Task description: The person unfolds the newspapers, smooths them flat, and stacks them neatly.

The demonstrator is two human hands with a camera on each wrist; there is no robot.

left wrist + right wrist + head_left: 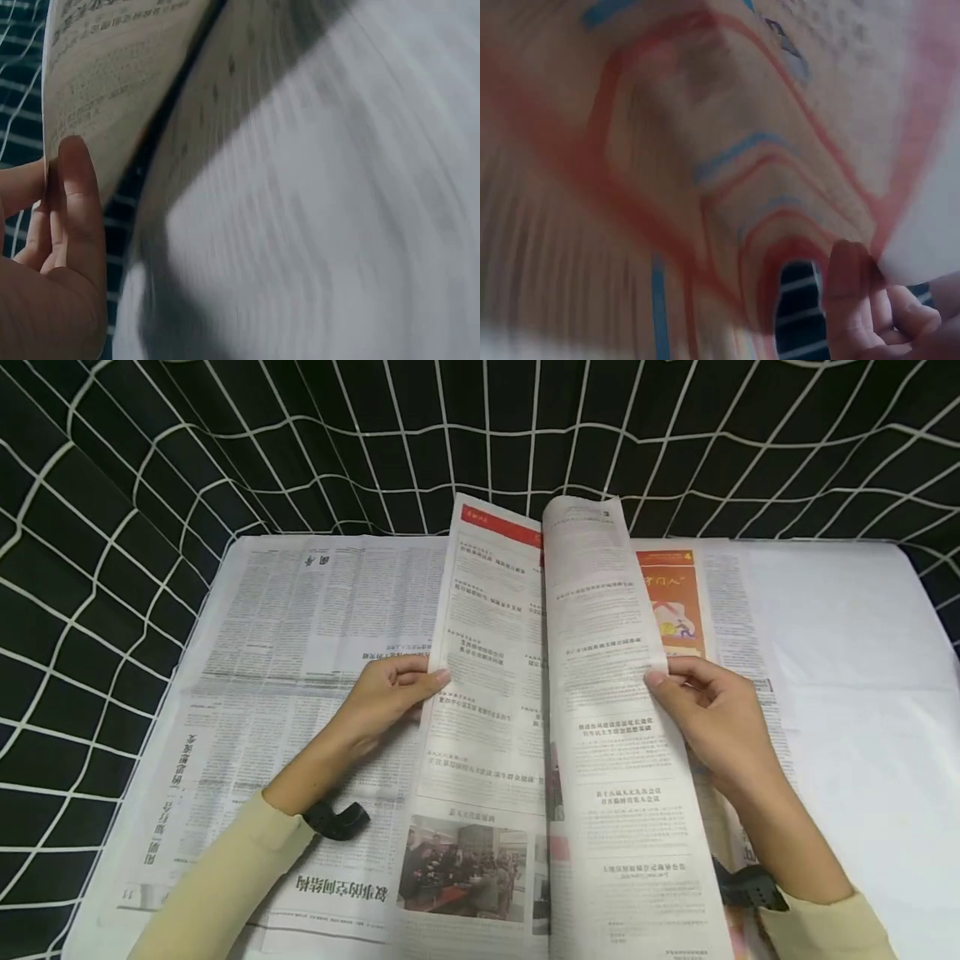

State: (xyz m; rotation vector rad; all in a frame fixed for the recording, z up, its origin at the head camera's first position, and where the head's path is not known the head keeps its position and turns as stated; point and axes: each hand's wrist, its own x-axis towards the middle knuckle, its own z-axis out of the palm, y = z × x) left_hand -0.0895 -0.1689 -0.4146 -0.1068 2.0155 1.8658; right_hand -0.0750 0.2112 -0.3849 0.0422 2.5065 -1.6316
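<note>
A newspaper (480,760), partly folded with a crease running down between two narrow panels, is held up in the middle of the head view. My left hand (390,697) pinches its left edge, thumb on the printed face. On the opposite edge, my right hand (716,714) pinches the paper between thumb and fingers. The left wrist view shows the left thumb lying over the paper's edge (112,90). Red and blue printed lines curve across the sheet (667,142) in the right wrist view, where the paper is blurred. The newspaper's lower end runs out of the head view.
More newspaper sheets (300,627) lie flat on the white table (862,693) beneath. An orange printed page (686,585) shows behind the held paper on the right. A black cloth with a white grid (420,410) rises at the back and left. Black bands (337,821) circle both wrists.
</note>
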